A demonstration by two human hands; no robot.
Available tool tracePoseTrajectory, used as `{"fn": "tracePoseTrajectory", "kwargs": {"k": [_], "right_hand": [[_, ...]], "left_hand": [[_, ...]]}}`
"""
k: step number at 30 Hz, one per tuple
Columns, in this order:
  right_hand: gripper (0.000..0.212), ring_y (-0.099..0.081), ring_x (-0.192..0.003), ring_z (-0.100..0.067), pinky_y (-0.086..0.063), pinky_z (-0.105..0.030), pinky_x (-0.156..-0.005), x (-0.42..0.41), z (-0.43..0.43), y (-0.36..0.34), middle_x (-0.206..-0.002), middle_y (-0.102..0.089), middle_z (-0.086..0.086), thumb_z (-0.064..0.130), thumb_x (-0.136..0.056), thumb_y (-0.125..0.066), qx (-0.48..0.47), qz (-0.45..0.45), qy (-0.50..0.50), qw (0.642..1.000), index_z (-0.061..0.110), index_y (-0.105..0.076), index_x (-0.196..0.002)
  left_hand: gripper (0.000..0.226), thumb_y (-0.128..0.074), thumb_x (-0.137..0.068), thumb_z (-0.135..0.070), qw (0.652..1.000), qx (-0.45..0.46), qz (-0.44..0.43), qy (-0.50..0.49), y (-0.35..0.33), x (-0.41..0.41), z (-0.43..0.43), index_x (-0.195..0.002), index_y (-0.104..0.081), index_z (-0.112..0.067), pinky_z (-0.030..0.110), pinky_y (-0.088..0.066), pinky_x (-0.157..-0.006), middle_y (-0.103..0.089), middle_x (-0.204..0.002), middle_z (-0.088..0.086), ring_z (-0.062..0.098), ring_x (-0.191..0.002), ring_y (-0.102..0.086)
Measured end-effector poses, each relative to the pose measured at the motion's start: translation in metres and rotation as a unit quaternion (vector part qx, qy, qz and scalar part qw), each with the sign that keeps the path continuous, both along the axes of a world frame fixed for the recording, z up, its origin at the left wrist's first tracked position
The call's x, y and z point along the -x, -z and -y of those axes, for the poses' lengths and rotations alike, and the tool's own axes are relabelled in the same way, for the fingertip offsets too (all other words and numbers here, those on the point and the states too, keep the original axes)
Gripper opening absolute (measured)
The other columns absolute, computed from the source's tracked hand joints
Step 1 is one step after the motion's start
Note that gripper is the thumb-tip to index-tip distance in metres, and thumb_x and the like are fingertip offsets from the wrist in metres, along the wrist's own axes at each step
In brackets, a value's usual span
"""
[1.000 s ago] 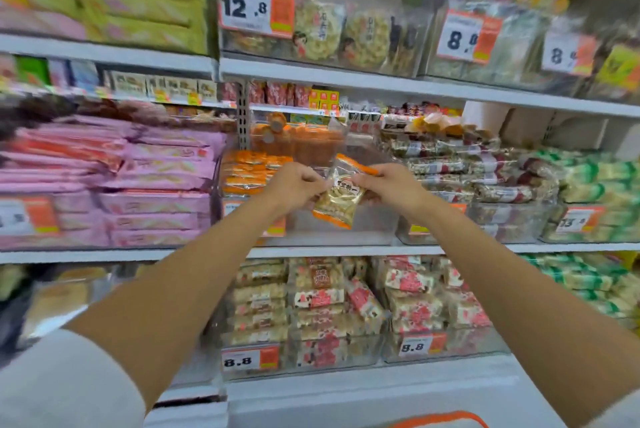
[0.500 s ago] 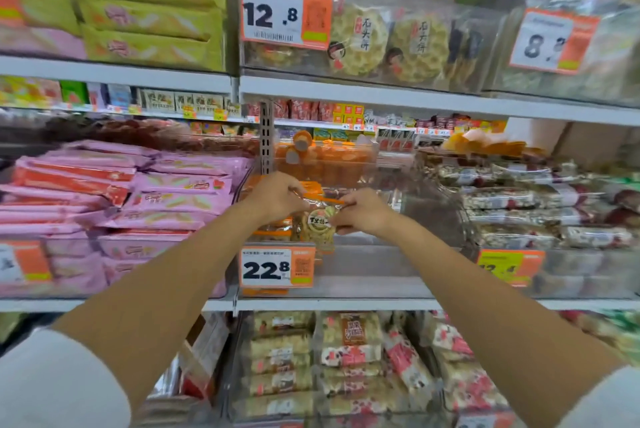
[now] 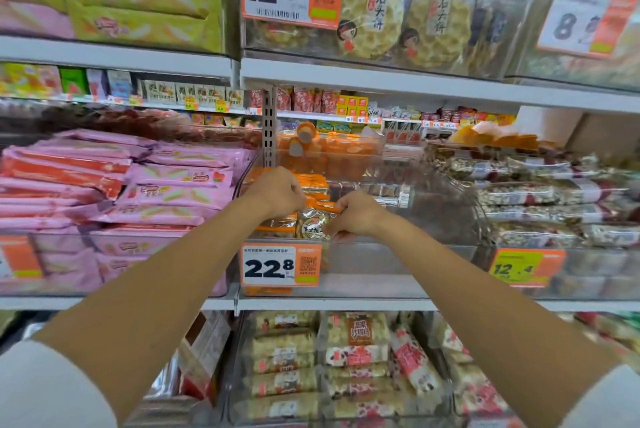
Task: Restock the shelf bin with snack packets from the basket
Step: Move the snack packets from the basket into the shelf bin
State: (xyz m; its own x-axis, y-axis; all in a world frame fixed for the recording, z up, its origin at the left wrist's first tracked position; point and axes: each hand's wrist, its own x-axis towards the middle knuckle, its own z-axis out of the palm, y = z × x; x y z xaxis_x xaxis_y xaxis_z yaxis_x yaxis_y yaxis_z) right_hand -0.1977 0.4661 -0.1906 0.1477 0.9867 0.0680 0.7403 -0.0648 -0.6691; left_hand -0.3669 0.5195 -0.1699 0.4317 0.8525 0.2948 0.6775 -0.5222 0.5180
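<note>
Head view: the left hand (image 3: 277, 195) and right hand (image 3: 356, 216) both pinch the orange top edge of one snack packet (image 3: 313, 225), which a second ago hung before the shelf and now sits low inside the clear shelf bin (image 3: 398, 244), beside the stacked packets (image 3: 313, 183) at its left. Only the release seems left. The bin's front wall and price tag (image 3: 280, 266) lie under the wrists; the basket is out of view.

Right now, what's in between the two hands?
In the head view, an orange-edged snack packet sits between the left hand and right hand, pinched by both.
</note>
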Motion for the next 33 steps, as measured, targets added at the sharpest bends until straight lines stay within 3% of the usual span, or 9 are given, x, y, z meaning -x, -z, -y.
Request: {"fn": "tracePoseTrajectory", "kwargs": {"k": [3, 7, 10, 14, 18, 22, 25, 28, 33], "right_hand": [[0.050, -0.073, -0.080, -0.033, -0.057, -0.041, -0.075, 0.000, 0.002, 0.000, -0.045, -0.049, -0.002, 0.005, -0.074, -0.082, -0.008, -0.014, 0.016, 1.000, 0.018, -0.039, -0.051], [0.045, -0.074, -0.074, -0.028, -0.060, -0.046, -0.077, 0.002, 0.006, -0.001, -0.058, -0.056, -0.010, 0.004, -0.076, -0.081, 0.004, -0.024, 0.014, 1.000, 0.016, -0.041, -0.058], [0.037, -0.070, -0.058, -0.016, -0.060, -0.030, -0.062, 0.001, 0.010, -0.005, -0.065, -0.063, -0.012, 0.006, -0.076, -0.082, 0.025, -0.051, 0.017, 0.998, 0.012, -0.048, -0.060], [0.034, -0.058, -0.040, -0.001, -0.044, -0.013, -0.040, 0.000, 0.018, -0.011, -0.063, -0.061, -0.006, 0.005, -0.077, -0.081, 0.031, -0.057, 0.015, 0.998, 0.010, -0.050, -0.061], [0.033, -0.064, -0.054, -0.013, -0.057, -0.026, -0.060, -0.001, 0.018, -0.013, -0.070, -0.062, -0.009, 0.002, -0.077, -0.079, 0.040, -0.071, 0.011, 0.997, 0.013, -0.049, -0.071], [0.031, -0.057, -0.072, -0.021, -0.052, -0.036, -0.071, 0.000, 0.024, -0.018, -0.077, -0.058, -0.005, 0.006, -0.073, -0.080, -0.058, -0.040, 0.030, 0.997, 0.017, -0.051, -0.078], [0.024, -0.053, -0.070, -0.016, -0.045, -0.027, -0.062, 0.001, 0.044, -0.022, -0.076, -0.058, -0.005, 0.004, -0.075, -0.075, -0.173, -0.056, 0.052, 0.982, 0.015, -0.055, -0.082], [0.018, -0.051, -0.066, -0.009, -0.041, -0.021, -0.061, 0.000, 0.075, -0.024, -0.074, -0.059, -0.002, 0.006, -0.079, -0.070, -0.262, -0.043, 0.065, 0.962, 0.016, -0.056, -0.082], [0.015, -0.045, -0.061, -0.007, -0.036, -0.012, -0.055, -0.014, 0.137, -0.004, -0.072, -0.055, -0.006, 0.008, -0.085, -0.069, -0.272, -0.040, 0.073, 0.959, 0.011, -0.055, -0.081]], "left_hand": [[0.012, -0.068, -0.085, -0.011, 1.000, -0.004, 0.001, -0.008, -0.001, 0.000, 0.000, -0.079, -0.077, -0.006, 0.033, -0.055, -0.080, -0.075, -0.094, 0.003, 0.014, -0.087, -0.067], [0.014, -0.068, -0.085, -0.015, 1.000, 0.007, -0.003, -0.013, 0.001, 0.000, 0.000, -0.076, -0.077, -0.009, 0.034, -0.057, -0.080, -0.075, -0.088, 0.002, 0.014, -0.086, -0.068], [0.016, -0.066, -0.085, -0.015, 1.000, 0.012, -0.006, -0.021, 0.002, 0.001, 0.000, -0.074, -0.076, -0.008, 0.036, -0.058, -0.079, -0.074, -0.086, 0.004, 0.016, -0.083, -0.068], [0.016, -0.067, -0.086, -0.016, 1.000, 0.015, -0.007, -0.019, -0.001, 0.001, 0.004, -0.073, -0.076, -0.013, 0.032, -0.055, -0.075, -0.074, -0.091, 0.001, 0.015, -0.084, -0.067], [0.017, -0.066, -0.087, -0.018, 0.999, 0.016, -0.015, -0.028, -0.002, 0.002, 0.007, -0.075, -0.076, -0.013, 0.034, -0.056, -0.076, -0.073, -0.092, 0.002, 0.017, -0.084, -0.067], [0.024, -0.057, -0.088, -0.016, 0.999, -0.032, -0.005, -0.044, -0.010, 0.002, 0.026, -0.068, -0.070, -0.016, 0.039, -0.057, -0.076, -0.071, -0.080, 0.002, 0.020, -0.078, -0.065], [0.023, -0.052, -0.090, -0.018, 0.995, -0.070, 0.055, -0.037, -0.021, -0.006, 0.054, -0.072, -0.067, -0.019, 0.036, -0.056, -0.071, -0.068, -0.076, 0.001, 0.022, -0.074, -0.064], [0.018, -0.056, -0.090, -0.018, 0.992, -0.046, 0.114, 0.013, -0.026, -0.023, 0.086, -0.078, -0.068, -0.018, 0.032, -0.052, -0.067, -0.067, -0.076, 0.001, 0.018, -0.072, -0.062], [0.016, -0.058, -0.089, -0.014, 0.989, -0.004, 0.133, 0.067, -0.008, -0.061, 0.142, -0.079, -0.070, -0.010, 0.036, -0.050, -0.070, -0.064, -0.074, 0.001, 0.024, -0.077, -0.062]]}}
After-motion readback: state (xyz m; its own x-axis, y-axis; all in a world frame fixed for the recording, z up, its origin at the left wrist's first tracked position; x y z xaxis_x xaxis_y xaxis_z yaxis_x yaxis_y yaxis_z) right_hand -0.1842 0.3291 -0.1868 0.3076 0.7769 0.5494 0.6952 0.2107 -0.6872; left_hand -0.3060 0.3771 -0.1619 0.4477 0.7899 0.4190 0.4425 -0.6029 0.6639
